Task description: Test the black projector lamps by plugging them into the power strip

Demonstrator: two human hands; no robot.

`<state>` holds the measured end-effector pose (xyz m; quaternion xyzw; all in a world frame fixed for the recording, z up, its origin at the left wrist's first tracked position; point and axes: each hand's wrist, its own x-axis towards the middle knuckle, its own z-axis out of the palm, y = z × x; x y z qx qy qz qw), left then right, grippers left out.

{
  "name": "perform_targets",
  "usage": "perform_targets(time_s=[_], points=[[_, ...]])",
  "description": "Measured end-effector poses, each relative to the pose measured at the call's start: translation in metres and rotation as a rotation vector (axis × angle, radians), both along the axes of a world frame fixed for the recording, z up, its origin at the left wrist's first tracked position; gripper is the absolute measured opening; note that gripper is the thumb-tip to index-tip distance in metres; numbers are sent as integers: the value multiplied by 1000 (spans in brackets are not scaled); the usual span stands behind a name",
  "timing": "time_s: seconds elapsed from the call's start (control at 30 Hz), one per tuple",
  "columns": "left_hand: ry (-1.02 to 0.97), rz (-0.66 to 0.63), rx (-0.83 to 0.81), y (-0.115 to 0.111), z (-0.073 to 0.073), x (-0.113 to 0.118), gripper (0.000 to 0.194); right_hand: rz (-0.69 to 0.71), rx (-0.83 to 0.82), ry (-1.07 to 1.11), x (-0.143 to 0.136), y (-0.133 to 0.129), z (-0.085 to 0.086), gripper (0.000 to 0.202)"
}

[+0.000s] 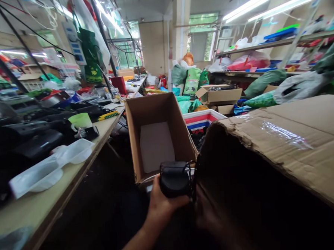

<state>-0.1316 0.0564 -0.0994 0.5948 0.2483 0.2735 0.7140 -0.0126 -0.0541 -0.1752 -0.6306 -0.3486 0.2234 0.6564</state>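
Observation:
My left hand (161,200) is closed around a rounded black device (174,178) with a thin black cord at its right side; its exact kind does not show. It is at the near edge of an open cardboard box (134,141), which has a pale sheet (157,146) on its bottom. My right hand (206,210) is dim and smeared in the shadow just right of the device, beside the large cardboard carton. Its fingers cannot be made out, nor whether they touch the cord.
On the left, a long workbench (9,219) bears white plastic trays (50,170), black items and a yellow cutter (108,115). A big torn carton (304,132) takes up the right side. Ahead lie a striped bag (200,119), a smaller box (221,96) and several sacks.

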Motion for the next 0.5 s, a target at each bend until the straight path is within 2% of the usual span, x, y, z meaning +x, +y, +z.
perform_targets(time_s=[0.07,0.17,0.27,0.37,0.43,0.5], points=[[-16,24,41,-5,-11,-1,69,-15,-8,-28,-5,3,-5,84],[10,-108,120,1,-15,-11,63,-5,-26,-39,-2,-3,0,84],[198,-281,328,18,1,-25,61,59,-145,-30,10,-12,12,80],[292,-388,515,28,22,-32,42,122,-272,44,22,-14,16,49],[278,-432,485,31,30,-33,32,118,-278,98,28,-13,12,30],[222,-486,353,35,27,-30,28,98,-271,130,30,-14,5,29]])
